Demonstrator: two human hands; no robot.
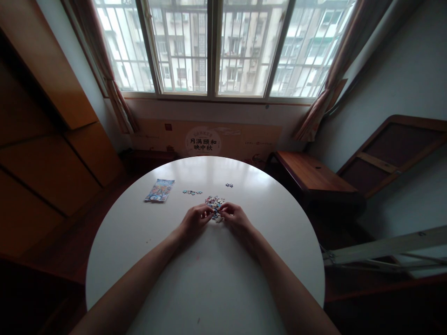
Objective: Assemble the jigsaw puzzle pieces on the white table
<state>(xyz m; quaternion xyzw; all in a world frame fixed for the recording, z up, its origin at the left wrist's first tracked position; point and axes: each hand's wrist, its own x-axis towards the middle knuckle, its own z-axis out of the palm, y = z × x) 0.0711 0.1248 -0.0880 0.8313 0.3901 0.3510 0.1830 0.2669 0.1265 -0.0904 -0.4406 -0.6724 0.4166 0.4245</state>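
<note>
A small heap of jigsaw puzzle pieces (214,202) lies on the white round table, with my hands at its near edge. My left hand (195,217) is on the heap's left side, fingers curled and tips drawn together. From the right, my right hand (236,216) reaches in with thumb and fingers pinched at the pieces. Whatever sits between the fingertips of either hand is too small to make out. Beyond the heap, a short row of puzzle pieces (192,192) lies to the left, and a small cluster of pieces (229,185) to the right.
A colourful printed packet (160,190) lies on the left of the white table (132,260). Past the table's right edge stands a low wooden table (310,170). A long printed cardboard panel (237,135) leans under the barred window (181,51). Wooden cabinets (42,181) line the left.
</note>
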